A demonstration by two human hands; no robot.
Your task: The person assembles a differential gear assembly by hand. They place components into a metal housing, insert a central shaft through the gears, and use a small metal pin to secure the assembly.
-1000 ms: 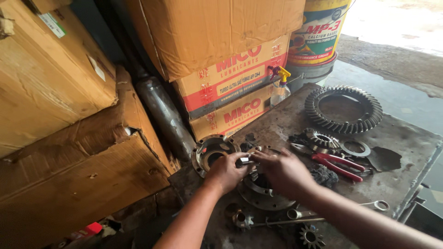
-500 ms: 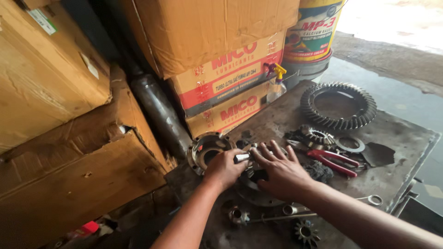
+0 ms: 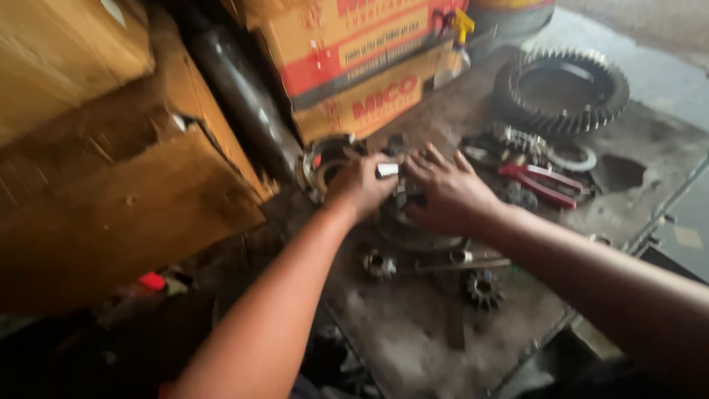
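Note:
My left hand (image 3: 360,185) grips a short shiny metal pin (image 3: 387,170) over a dark round differential housing (image 3: 413,235) on the greasy workbench (image 3: 413,332). My right hand (image 3: 447,193) lies flat on top of the same housing, fingers spread, its fingertips touching the pin's end. Most of the housing is hidden under both hands. A second round metal case half (image 3: 323,159) lies just behind my left hand.
A large ring gear (image 3: 561,89) lies at the back right, with red-handled pliers (image 3: 543,181) and small parts near it. Small pinion gears (image 3: 484,290) (image 3: 378,264) and a wrench (image 3: 461,260) lie in front. Cardboard boxes (image 3: 354,66) and a dark pipe (image 3: 240,92) crowd the left and back.
The view has swung down and closer to the bench. Both hands stay on the housing; my right hand has spread flatter over it.

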